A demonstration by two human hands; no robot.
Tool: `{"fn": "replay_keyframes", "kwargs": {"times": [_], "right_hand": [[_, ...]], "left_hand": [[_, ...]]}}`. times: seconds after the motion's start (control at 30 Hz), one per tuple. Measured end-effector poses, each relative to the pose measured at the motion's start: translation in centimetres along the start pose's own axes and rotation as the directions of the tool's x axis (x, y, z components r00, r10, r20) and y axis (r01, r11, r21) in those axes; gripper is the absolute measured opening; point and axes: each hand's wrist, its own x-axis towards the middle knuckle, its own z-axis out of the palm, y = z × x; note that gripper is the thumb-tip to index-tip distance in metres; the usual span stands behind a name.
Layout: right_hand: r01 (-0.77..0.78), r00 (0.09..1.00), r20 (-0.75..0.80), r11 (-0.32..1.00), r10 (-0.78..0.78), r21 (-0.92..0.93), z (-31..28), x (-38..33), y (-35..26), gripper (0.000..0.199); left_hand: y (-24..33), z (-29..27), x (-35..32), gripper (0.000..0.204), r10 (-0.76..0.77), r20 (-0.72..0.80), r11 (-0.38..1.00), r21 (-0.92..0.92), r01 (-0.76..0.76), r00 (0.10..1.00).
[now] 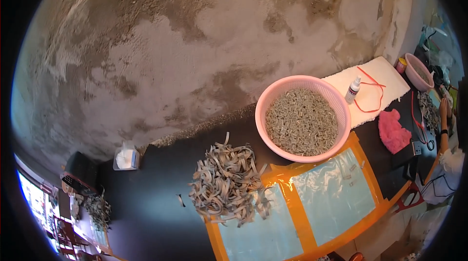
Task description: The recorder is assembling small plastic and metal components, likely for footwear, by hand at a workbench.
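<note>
pink basket (pixel 292 157) of grey pieces (pixel 302 122), grey strips (pixel 226 180) heaped nearby, wearer's fingers unseen, cannot tell if apart

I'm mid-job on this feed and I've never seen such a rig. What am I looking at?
There's no machine: a person works bare-handed, and this single wide picture comes from a fisheye camera on their head, so straight edges bend. Neither of their hands is in view, so I can't tell what they hold. On the dark table are a pile of grey strips, a pink basket of small greyish pieces, and pale-blue sheeting edged with orange tape. The strips partly cover the sheeting. At the right edge is a co-worker's hand.
</note>
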Motion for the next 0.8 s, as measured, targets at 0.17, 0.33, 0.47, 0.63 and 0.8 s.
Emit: {"fn": "replay_keyframes", "kwargs": {"times": [0.17,0.33,0.47,0.63,0.8], "right_hand": [[-0.058,0.987,-0.142,0.988,0.078,0.143,2.8,0.3,-10.7,0.042],[0.065,0.998,-0.031,0.995,-0.063,0.074,1.8,2.2,-12.9,0.059],[0.026,0.998,0.069,0.956,-0.006,-0.291,0.2,3.1,-14.3,0.059],[0.219,0.976,0.212,0.272,-0.057,-0.937,-2.4,-2.8,-23.6,0.062],[0.636,0.690,0.278,0.376,-0.669,-0.674,-1.9,-6.6,-33.8,0.042]], "left_hand": [[0.5,0.0,-1.2,0.057,-0.033,-0.002,0.994,0.109,0.033,0.999],[-4.3,2.1,-5.2,0.056,-0.064,-0.035,0.984,0.167,0.069,0.997],[-5.8,4.1,-6.5,0.055,-0.056,-0.037,0.978,0.201,0.062,0.998],[-5.9,3.6,-8.2,0.051,-0.043,-0.060,0.656,0.751,0.073,0.997],[1.7,2.4,-13.5,0.027,0.516,0.057,0.789,0.358,-0.500,0.855]]}}
